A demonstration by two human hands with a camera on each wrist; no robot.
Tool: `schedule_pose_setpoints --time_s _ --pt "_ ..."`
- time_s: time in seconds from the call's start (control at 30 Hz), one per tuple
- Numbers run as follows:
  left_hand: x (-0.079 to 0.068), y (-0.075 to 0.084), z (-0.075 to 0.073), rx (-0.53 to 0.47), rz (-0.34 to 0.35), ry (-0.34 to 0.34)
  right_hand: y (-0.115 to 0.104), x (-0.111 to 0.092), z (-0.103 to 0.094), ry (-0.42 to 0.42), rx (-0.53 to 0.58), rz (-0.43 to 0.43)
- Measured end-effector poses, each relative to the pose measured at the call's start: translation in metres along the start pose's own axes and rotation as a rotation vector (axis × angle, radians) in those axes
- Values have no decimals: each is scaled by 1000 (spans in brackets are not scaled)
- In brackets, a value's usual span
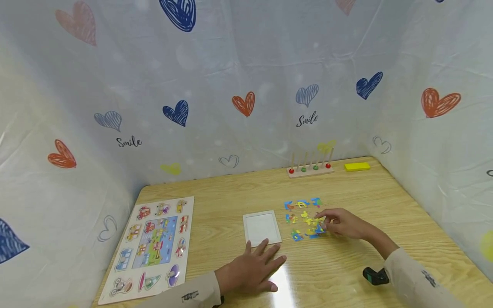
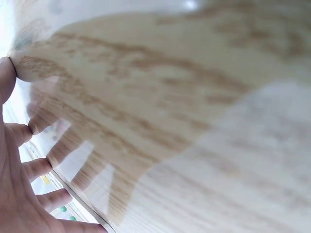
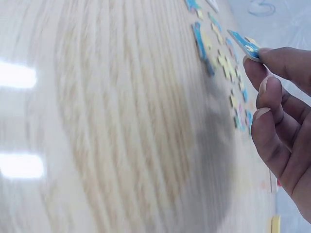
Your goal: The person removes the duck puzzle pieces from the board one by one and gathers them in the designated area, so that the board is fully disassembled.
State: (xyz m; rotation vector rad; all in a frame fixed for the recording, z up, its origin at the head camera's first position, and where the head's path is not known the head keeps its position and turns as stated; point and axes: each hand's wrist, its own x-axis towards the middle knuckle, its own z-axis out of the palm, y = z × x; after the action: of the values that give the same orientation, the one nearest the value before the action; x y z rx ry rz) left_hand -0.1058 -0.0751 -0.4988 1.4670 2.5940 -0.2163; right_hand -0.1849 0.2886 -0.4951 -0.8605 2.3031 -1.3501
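Note:
My left hand (image 1: 254, 268) lies on the table with its fingers spread, fingertips at the near edge of a white puzzle tray (image 1: 262, 229). In the left wrist view the fingertips touch the table beside a thin edge. My right hand (image 1: 346, 223) is over the right side of a group of jigsaw pieces (image 1: 302, 204). Between its thumb and forefinger it pinches a blue jigsaw piece (image 3: 244, 45), raised off the table in the right wrist view. Loose yellow and blue pieces (image 3: 225, 65) lie just beyond the fingers, roughly in rows.
A wooden picture board (image 1: 129, 205) with knobbed vehicle pieces lies at the left. Towards the back stand a peg rack with red and green beads (image 1: 310, 171) and a yellow block (image 1: 357, 166). A black device (image 1: 375, 276) sits by the right forearm. Printed curtains surround the table.

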Motion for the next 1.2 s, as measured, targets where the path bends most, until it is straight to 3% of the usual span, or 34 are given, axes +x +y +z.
schedule_pose_setpoints --time_s 0.3,0.7,1.0,1.2 --pt "-1 -2 1 -15 2 6 11 -16 -7 60 60 130" --pt "0 -2 2 -2 0 10 13 -23 -6 98 18 143" --pt "1 -1 2 19 -2 12 12 -22 0 143 -54 169" --pt "1 -1 2 -5 0 8 10 -21 3 168 -162 191"
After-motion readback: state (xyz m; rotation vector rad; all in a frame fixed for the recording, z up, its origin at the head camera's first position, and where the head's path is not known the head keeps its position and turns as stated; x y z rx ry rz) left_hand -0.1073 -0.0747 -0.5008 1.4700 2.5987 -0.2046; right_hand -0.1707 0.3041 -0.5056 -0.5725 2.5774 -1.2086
